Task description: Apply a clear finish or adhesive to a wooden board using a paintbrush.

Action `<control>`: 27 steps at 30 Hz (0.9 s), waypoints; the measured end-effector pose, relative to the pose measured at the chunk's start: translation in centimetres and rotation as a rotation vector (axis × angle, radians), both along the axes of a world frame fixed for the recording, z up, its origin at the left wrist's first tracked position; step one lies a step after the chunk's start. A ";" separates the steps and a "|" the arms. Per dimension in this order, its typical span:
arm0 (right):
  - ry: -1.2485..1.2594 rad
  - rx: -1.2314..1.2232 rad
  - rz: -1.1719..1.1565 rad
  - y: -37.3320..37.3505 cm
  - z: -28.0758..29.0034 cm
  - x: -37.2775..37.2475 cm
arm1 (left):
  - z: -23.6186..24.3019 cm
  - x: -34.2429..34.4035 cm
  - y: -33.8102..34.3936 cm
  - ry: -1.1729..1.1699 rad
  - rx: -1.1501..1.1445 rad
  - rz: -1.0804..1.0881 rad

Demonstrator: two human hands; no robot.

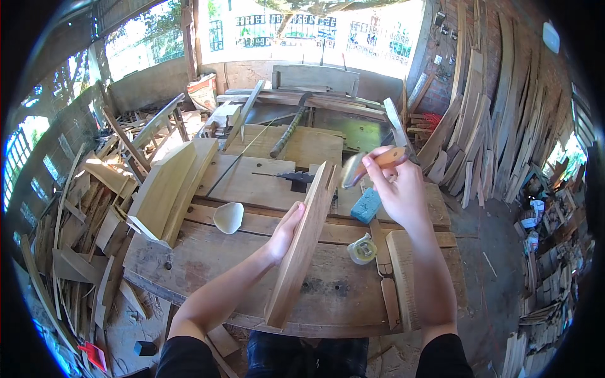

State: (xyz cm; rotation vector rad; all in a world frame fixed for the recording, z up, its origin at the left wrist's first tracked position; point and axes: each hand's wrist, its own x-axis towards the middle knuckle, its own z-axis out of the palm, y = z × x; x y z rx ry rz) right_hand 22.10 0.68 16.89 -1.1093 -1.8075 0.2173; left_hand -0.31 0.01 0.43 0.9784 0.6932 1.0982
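My left hand [287,234] is closed round a long wooden board [301,252], gripping its left side at mid-length. The board stands tilted over the workbench, its far end raised and its lower end near the front edge. In my right hand [396,186] is a flat paintbrush [391,157] with a wooden handle, pinched between thumb and fingers. Its pale bristles point left, just right of the board's top end and apart from it. Below the brush lies a blue-green block [366,206], and nearer me a clear roundish container [362,250].
The wooden workbench [208,261] bears a whitish shallow bowl [229,217], an angled pair of boards [173,189] on the left and a thick plank [403,277] on the right. Behind lies a long dark-handled tool [291,126]. Scrap wood [79,220] heaps up at left; planks [498,120] lean at right.
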 end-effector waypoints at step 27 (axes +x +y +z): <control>0.057 0.120 0.111 0.4 -0.1 -0.2 | -0.5 -0.4 0.8 0.019 0.076 0.017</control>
